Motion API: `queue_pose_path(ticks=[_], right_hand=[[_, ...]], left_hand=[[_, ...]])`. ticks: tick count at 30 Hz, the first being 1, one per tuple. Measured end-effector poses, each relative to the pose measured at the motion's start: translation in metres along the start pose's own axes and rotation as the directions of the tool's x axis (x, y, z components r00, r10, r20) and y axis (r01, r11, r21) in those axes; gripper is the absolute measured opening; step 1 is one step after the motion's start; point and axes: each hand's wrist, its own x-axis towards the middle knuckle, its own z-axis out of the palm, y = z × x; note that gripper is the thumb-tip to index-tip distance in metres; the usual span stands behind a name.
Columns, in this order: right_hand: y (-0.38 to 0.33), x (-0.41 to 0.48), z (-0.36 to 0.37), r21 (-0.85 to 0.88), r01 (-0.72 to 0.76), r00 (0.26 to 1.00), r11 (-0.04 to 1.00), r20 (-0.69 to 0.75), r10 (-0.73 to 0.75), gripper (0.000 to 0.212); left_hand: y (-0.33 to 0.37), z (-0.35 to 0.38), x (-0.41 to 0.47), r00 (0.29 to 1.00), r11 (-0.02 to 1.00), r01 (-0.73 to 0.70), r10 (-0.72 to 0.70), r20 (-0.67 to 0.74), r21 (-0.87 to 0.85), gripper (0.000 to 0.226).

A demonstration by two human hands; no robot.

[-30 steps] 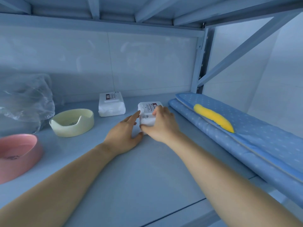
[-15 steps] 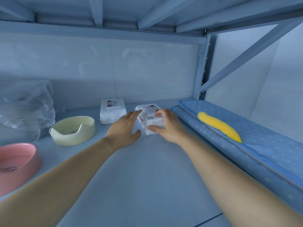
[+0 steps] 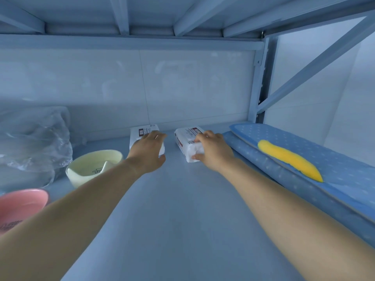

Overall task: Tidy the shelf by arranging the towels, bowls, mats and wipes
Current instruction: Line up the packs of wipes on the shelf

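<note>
We see the left hand lying flat on one pack of wipes near the back wall; we cannot tell if it grips. The right hand is closed around the second pack, just beside the blue mat.

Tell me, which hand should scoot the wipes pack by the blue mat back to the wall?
Probably the right hand: its fingers already wrap that wipes pack beside the blue mat. The left hand rests on the other pack.
</note>
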Motion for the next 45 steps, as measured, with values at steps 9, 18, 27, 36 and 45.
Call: queue_pose_path(ticks=[9,18,27,36,45], right_hand=[[0.014,0.023,0.016,0.107,-0.010,0.999,0.994,-0.030,0.013,0.046],[0.029,0.030,0.025,0.162,-0.010,0.999,0.987,-0.036,0.016,0.038],[0.031,0.043,0.029,0.246,-0.047,0.995,0.968,-0.073,0.067,0.037],[0.036,0.070,0.026,0.027,-0.091,0.993,0.996,0.080,0.088,0.042],[0.019,0.048,0.036,-0.024,-0.023,0.963,0.999,-0.269,0.016,0.033]], left_hand=[[-0.008,0.015,0.020,0.994,0.995,0.035,-0.044,0.099,0.089,0.055],[-0.017,0.019,0.032,0.982,0.985,0.128,-0.143,0.126,0.118,0.049],[-0.011,0.021,0.029,0.988,0.989,0.126,-0.132,0.075,0.072,0.054],[0.003,0.024,0.035,0.995,0.989,0.089,-0.084,0.054,-0.115,0.060],[-0.001,0.037,0.030,0.993,0.986,0.100,-0.107,-0.045,-0.133,0.057]])
